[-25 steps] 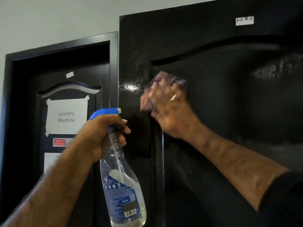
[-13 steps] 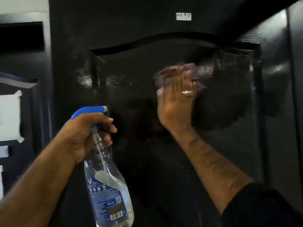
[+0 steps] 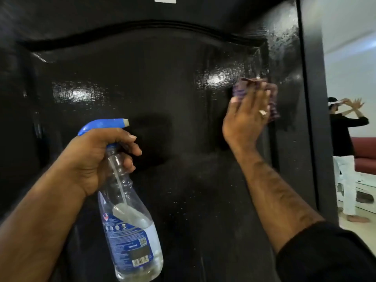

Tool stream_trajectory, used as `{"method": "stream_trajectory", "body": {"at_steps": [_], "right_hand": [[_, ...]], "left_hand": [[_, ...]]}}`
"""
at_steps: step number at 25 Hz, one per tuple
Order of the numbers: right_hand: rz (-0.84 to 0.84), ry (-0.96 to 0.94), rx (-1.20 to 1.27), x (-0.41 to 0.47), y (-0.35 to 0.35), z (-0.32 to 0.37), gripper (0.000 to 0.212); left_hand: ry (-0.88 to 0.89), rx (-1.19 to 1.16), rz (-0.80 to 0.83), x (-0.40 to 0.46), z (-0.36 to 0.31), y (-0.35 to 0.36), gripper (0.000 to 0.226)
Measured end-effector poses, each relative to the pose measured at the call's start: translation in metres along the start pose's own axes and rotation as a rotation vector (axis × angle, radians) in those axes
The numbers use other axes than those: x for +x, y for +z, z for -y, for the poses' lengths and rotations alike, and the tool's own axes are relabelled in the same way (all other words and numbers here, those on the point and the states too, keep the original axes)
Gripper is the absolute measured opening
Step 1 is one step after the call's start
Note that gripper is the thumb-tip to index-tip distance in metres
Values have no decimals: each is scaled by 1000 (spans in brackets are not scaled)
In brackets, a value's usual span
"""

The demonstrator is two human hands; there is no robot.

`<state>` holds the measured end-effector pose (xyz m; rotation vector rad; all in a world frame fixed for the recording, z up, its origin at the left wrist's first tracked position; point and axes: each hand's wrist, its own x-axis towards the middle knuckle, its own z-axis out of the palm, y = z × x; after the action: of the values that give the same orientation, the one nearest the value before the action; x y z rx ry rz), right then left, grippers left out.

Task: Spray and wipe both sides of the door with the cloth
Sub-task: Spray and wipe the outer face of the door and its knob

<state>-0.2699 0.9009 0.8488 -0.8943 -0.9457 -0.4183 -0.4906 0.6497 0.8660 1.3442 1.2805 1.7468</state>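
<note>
Two hands are busy and well apart: your right hand [image 3: 247,117] presses a purple cloth [image 3: 242,89] flat against the glossy black door [image 3: 173,78] near its right edge, while your left hand [image 3: 95,157] grips a spray bottle [image 3: 130,226] by the neck.

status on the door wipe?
Right hand presses cloth on door near its right edge. Left hand grips spray bottle. Nothing blocking.

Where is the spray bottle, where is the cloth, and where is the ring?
spray bottle [image 3: 130,226]: head view, on its clear body above the label.
cloth [image 3: 242,88]: head view, on the purple fabric above the fingers.
ring [image 3: 263,113]: head view, on its shiny top.
</note>
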Motion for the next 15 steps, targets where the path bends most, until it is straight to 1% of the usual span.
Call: {"method": "stream_trajectory", "body": {"at_steps": [1, 3, 4, 5, 6, 7, 8, 9, 11, 12, 13, 14, 15], "right_hand": [[60, -118, 25, -14, -6, 5, 61], [266, -564, 113, -47, -25, 0, 60], [376, -796, 134, -55, -37, -14, 60], [454, -984, 132, -53, -48, -35, 59], [485, -1086, 125, -42, -56, -56, 58], [477, -1082, 121, -26, -58, -76, 57], [448, -995, 124, -9, -57, -91, 56], [415, -868, 138, 7, -54, -102, 56], [386, -645, 175, 23, -47, -102, 58], [376, -571, 187, 20, -45, -96, 60], [376, -534, 205, 12, -45, -93, 60], [395, -543, 222, 3, -48, -99, 60], [427, -597, 226, -7, -55, -110, 60]], "left_hand": [[1, 2, 11, 3, 2, 12, 17], [0, -4, 29, 9, 5, 35, 10], [1, -7, 42, 11, 7, 46, 10], [-1, -6, 57, 14, 9, 59, 12], [-3, -6, 72, 15, 12, 71, 13], [-4, -9, 85, 17, 14, 84, 12], [-4, -13, 95, 18, 16, 95, 9], [-4, -16, 101, 19, 19, 108, 7], [0, -29, 106, 21, 23, 134, 5], [0, -33, 103, 23, 24, 148, 5], [1, -33, 96, 25, 25, 161, 5], [0, -37, 88, 26, 27, 174, 6], [0, -44, 85, 27, 29, 186, 6]]}}
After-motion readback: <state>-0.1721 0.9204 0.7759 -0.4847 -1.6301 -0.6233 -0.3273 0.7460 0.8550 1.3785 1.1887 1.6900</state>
